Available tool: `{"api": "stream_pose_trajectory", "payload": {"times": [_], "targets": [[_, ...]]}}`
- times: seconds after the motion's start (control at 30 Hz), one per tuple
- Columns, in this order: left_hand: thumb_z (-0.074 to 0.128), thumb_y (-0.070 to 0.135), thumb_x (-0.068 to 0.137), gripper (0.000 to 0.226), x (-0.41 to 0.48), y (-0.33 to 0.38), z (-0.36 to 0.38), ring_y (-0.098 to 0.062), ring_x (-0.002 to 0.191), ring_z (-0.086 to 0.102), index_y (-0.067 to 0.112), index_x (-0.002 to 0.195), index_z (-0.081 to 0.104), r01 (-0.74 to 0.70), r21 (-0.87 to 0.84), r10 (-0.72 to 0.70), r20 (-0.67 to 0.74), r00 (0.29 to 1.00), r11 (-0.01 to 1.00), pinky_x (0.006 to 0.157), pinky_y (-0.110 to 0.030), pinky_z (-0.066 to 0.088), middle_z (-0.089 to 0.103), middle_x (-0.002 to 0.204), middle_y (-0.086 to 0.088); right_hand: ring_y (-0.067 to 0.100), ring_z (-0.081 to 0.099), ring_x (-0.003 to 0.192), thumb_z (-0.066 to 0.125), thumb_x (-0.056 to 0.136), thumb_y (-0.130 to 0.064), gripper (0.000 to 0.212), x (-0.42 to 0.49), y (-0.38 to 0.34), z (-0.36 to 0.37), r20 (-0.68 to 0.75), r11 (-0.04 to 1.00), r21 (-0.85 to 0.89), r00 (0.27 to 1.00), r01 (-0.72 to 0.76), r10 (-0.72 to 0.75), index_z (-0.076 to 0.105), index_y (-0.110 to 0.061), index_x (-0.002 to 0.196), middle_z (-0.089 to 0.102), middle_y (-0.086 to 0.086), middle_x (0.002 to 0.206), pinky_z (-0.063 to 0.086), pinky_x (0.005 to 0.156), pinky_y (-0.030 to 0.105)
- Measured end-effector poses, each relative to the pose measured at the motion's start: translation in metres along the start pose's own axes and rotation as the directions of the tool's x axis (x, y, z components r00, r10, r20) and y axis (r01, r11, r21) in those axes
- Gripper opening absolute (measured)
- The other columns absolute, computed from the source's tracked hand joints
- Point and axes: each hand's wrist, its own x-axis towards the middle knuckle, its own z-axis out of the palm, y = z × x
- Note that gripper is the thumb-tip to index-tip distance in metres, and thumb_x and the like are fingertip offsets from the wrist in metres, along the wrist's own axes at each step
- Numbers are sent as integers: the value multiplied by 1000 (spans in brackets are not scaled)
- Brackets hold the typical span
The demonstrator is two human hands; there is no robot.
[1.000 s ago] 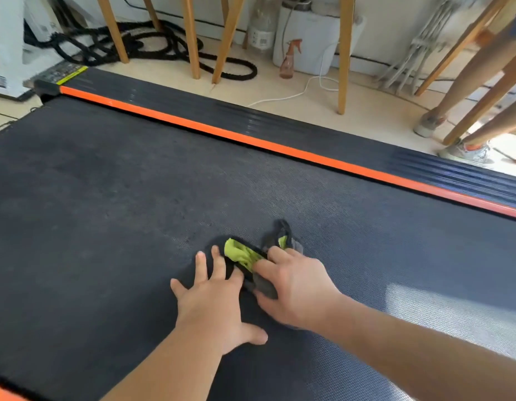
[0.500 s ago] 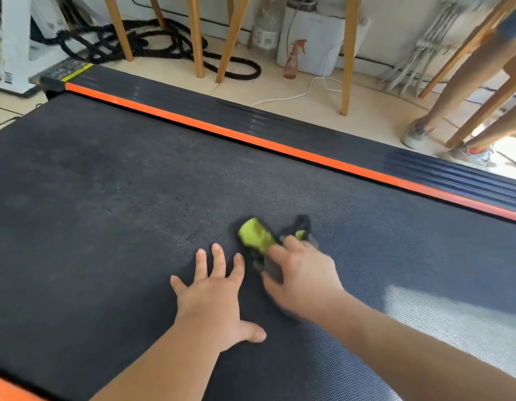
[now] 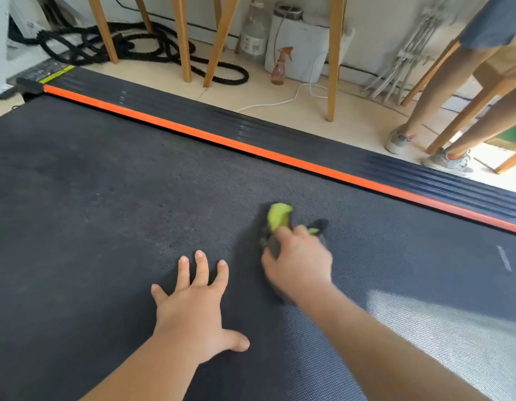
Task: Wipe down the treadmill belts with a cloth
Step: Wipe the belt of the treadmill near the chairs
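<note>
Moved: your right hand [image 3: 298,263] grips the cloth [image 3: 278,217], now further from your flat left hand [image 3: 193,311] bracing on the belt [image 3: 106,212].

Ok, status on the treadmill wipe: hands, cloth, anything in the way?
Left hand flat on the belt, fingers spread. Right hand grips the green-grey cloth against the belt. Nothing in the cloth's path.

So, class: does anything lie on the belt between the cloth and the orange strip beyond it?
Nothing visible does. The right hand holds the cloth on the belt; only bare belt lies between it and the orange strip. The left hand rests flat on the near side, out of that path.
</note>
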Motion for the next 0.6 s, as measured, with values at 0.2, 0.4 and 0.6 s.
{"api": "stream_pose_trajectory", "payload": {"times": [0.2, 0.4, 0.6], "targets": [[68, 86, 61, 140, 1, 0, 0, -32, 153, -31, 39, 159, -19, 0, -10, 0, 5, 1000, 1000, 120, -71, 11, -39, 163, -1, 23, 63, 97, 43, 85, -72, 46, 6, 37, -17, 110, 886, 1, 881, 463, -460, 58, -42, 116, 54, -9, 104, 53, 63, 35], [66, 87, 60, 141, 1, 0, 2, -33, 152, -32, 38, 157, -24, -7, -10, 7, -24, 1000, 1000, 118, -72, 10, -40, 163, -3, 34, 64, 106, 48, 91, -61, 47, 118, 132, -35, 134, 919, -82, 909, -387, 395, 60, -28, 121, 64, 8, 122, 48, 79, 40], [68, 85, 61, 141, 1, 2, 1, -33, 152, -33, 38, 157, -24, -3, -22, 2, -12, 1000, 1000, 118, -72, 10, -40, 163, -3, 34, 61, 106, 46, 95, -56, 44, 95, 68, -19, 97, 967, -73, 963, -243, 250, 58, -23, 122, 58, 8, 119, 47, 75, 37]]}}
